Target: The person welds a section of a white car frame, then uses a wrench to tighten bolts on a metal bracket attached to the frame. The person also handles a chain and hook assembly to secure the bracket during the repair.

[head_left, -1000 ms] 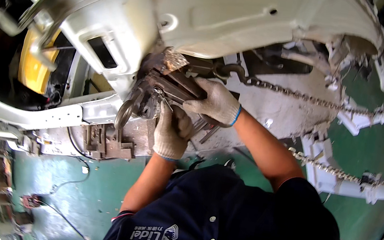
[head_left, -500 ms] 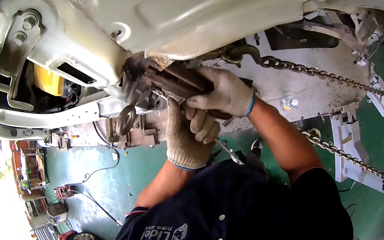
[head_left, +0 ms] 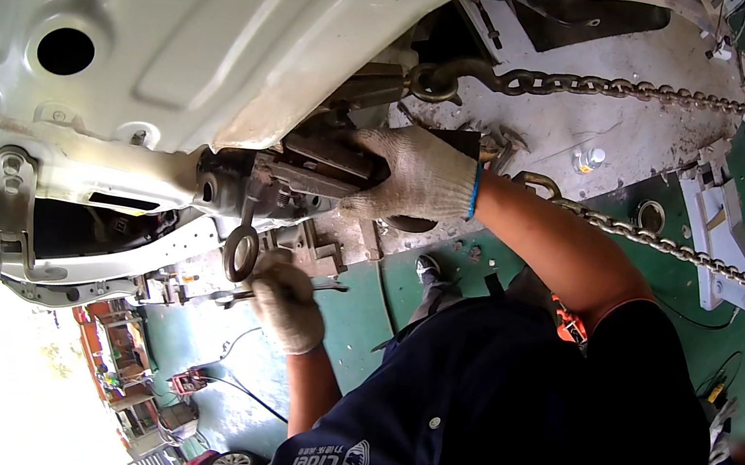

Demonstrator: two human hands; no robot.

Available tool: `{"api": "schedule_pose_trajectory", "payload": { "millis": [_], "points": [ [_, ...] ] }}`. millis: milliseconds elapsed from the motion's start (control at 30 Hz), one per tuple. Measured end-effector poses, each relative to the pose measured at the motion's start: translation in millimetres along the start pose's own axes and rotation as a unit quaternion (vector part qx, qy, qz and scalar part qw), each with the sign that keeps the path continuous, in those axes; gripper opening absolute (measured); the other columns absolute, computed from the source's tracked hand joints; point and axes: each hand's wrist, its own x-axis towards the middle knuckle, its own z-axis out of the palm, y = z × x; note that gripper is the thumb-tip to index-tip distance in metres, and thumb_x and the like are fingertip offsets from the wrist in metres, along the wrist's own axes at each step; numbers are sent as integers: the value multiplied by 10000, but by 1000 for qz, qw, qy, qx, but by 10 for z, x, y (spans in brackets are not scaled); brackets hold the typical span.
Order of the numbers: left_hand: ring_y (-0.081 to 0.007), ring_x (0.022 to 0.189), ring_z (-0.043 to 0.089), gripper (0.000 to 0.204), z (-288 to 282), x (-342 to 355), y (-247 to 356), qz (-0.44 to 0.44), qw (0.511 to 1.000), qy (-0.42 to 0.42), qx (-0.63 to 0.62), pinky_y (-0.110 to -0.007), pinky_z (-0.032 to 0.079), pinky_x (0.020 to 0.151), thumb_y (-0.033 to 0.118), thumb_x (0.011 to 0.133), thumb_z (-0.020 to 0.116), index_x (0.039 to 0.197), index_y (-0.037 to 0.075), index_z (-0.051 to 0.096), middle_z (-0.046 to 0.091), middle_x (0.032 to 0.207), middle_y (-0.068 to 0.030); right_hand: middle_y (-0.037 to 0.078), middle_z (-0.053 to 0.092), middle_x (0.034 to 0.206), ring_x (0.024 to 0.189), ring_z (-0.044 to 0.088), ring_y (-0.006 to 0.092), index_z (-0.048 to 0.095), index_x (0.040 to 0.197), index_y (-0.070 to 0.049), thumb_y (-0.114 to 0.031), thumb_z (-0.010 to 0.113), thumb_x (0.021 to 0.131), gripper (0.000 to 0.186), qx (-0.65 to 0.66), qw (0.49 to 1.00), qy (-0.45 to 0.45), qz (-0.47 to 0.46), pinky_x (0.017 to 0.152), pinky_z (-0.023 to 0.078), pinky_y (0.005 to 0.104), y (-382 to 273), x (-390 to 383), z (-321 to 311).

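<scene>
My right hand (head_left: pixel 416 176), in a knitted work glove, is wrapped around a dark steel clamp (head_left: pixel 320 165) fixed at the edge of a pale car body (head_left: pixel 198 36). A metal eye ring (head_left: pixel 240 255) on a shank hangs beside the clamp. Below it, my left hand (head_left: pixel 287 302), also gloved and slightly blurred, is closed around a slim metal wrench (head_left: pixel 329 288). The wrench pokes out on both sides of the fist. Whether the left fingers touch the ring, I cannot tell.
A hook (head_left: pixel 437 84) joins a heavy chain (head_left: pixel 594 84) running right; a second chain (head_left: pixel 684 252) runs lower, behind my right arm. White steel stands (head_left: pixel 724 222) are at the right. A small bottle (head_left: pixel 588 160) stands on the grey platform (head_left: pixel 550 114). Cables cross the green floor.
My left hand has moved left and down, away from the right hand, carrying the wrench toward the eye ring. The right hand stays on the clamp while the whole view has shifted.
</scene>
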Motion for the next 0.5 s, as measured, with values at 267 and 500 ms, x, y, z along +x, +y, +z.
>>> {"api": "schedule_pose_trajectory", "payload": {
  "millis": [267,500],
  "points": [
    [-28,566,409,471,-136,191,484,-6,995,35,94,-192,275,485,447,1036,744,1280,50,671,693,943,-60,216,784,1130,987,770,266,683,1352,-5,-433,924,795,743,74,995,32,-52,923,598,378,69,-78,15],
    [-29,567,333,606,-140,330,409,17,985,-5,174,-181,249,511,586,1103,559,1411,65,566,721,978,-66,220,776,1104,1000,780,345,659,1362,-46,-362,918,796,698,28,999,28,-21,913,615,425,48,76,120]
  ]
}}
